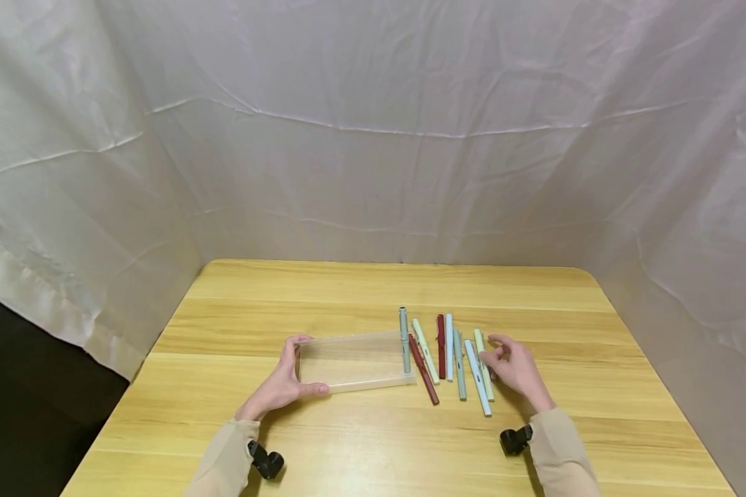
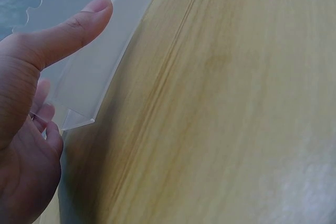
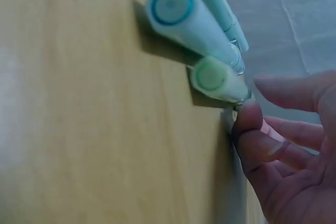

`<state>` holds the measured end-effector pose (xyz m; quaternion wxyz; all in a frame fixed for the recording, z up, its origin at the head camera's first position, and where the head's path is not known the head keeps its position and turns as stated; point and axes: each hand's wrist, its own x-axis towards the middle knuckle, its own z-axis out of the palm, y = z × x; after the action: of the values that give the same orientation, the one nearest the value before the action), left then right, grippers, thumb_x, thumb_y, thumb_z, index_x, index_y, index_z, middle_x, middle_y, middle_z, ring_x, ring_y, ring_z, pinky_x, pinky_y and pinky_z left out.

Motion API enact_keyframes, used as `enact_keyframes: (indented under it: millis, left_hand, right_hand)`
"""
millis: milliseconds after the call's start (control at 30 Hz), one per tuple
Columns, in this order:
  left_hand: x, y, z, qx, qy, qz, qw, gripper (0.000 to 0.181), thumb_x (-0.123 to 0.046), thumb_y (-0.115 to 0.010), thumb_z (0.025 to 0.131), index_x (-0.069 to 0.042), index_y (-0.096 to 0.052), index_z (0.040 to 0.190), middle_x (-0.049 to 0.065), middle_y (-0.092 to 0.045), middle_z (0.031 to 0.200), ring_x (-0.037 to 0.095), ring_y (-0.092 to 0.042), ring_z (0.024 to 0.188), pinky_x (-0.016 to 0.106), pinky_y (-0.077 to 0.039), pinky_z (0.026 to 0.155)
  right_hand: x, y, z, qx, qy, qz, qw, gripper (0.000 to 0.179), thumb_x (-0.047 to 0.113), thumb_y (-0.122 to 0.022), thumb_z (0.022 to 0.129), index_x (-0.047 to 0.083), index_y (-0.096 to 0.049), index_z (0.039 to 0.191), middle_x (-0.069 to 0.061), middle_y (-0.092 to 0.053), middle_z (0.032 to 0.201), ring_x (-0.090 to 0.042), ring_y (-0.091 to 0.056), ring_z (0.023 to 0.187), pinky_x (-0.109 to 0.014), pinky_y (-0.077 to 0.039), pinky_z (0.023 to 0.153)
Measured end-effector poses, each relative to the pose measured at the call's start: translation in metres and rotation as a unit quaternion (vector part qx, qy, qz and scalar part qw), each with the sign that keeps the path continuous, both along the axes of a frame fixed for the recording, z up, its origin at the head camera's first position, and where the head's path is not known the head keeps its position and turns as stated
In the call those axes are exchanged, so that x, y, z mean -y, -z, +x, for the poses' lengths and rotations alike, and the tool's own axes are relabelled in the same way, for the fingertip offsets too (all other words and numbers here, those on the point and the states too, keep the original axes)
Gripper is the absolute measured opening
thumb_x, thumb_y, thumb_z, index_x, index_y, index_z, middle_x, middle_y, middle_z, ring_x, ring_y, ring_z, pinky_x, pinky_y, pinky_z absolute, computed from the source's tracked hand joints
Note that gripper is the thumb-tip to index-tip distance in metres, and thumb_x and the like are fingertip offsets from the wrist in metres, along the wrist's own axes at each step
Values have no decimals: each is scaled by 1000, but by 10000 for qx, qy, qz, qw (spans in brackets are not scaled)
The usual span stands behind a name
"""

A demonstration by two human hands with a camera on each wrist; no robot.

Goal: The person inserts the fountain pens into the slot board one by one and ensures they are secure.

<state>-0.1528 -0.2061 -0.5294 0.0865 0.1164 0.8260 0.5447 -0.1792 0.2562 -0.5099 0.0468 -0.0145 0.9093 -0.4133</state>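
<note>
My left hand (image 1: 284, 382) grips the left end of a clear plastic tray (image 1: 373, 382), its thumb on the front wall. In the left wrist view, a scalloped edge shows on the tray (image 2: 89, 77). Across the tray's right end lies a grey-green pen (image 1: 404, 342). My right hand (image 1: 514, 368) is at the rightmost pale green pen (image 1: 487, 379). The right wrist view has a bent fingertip at the far part of that pen (image 3: 212, 77), with the thumb apart from it. Just left of it lies a light blue pen (image 1: 479, 379).
Between the tray and the right hand, several more capped pens lie roughly side by side: dark red (image 1: 441, 352), light blue (image 1: 450, 352), grey-green (image 1: 460, 369), pale green (image 1: 427, 355) and another dark red (image 1: 424, 371). White curtains (image 1: 373, 172) surround the wooden table (image 1: 360, 442).
</note>
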Motion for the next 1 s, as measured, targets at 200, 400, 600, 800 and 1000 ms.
enact_keyframes:
  millis: [200, 400, 600, 800, 1000]
  left_hand:
    - [0, 0, 0, -40, 4, -55, 10000, 100, -21, -91, 73, -6, -23, 145, 26, -17, 159, 50, -4, 154, 65, -4, 125]
    - [0, 1, -1, -93, -1, -41, 9999, 101, -21, -91, 73, -5, -23, 145, 26, -18, 158, 49, -4, 154, 64, -4, 126]
    - [0, 2, 0, -45, -5, -78, 10000, 100, -21, -90, 73, -6, -22, 145, 26, -17, 159, 50, -3, 154, 65, -5, 126]
    - [0, 1, -1, -28, 9, -54, 10000, 100, -21, -90, 73, -5, -22, 145, 26, -16, 159, 49, -2, 154, 64, -4, 126]
    - [0, 1, 0, 3, 11, -16, 10000, 101, -21, -90, 73, -5, -22, 145, 26, -15, 159, 49, -2, 154, 64, -3, 126]
  right_hand:
    - [2, 0, -3, 82, 71, 165, 9998, 56, 19, -64, 98, -11, -46, 141, -10, -63, 90, -11, -60, 61, -19, -51, 63]
    - [5, 2, -5, 145, -40, 263, 9995, 56, 18, -67, 95, -13, -49, 139, -8, -65, 84, -11, -57, 64, -20, -47, 62]
    - [6, 2, -4, 170, 23, 217, 9996, 44, 15, -68, 93, -10, -57, 128, -6, -61, 83, -11, -54, 65, -19, -45, 60]
    - [5, 2, -1, 142, 148, 76, 9998, 37, 15, -68, 92, -8, -58, 120, -9, -63, 89, -12, -55, 73, -20, -46, 64]
    - [4, 3, 1, 310, 242, -281, 9988, 41, 16, -65, 95, -7, -52, 126, -18, -69, 101, -13, -61, 81, -21, -52, 68]
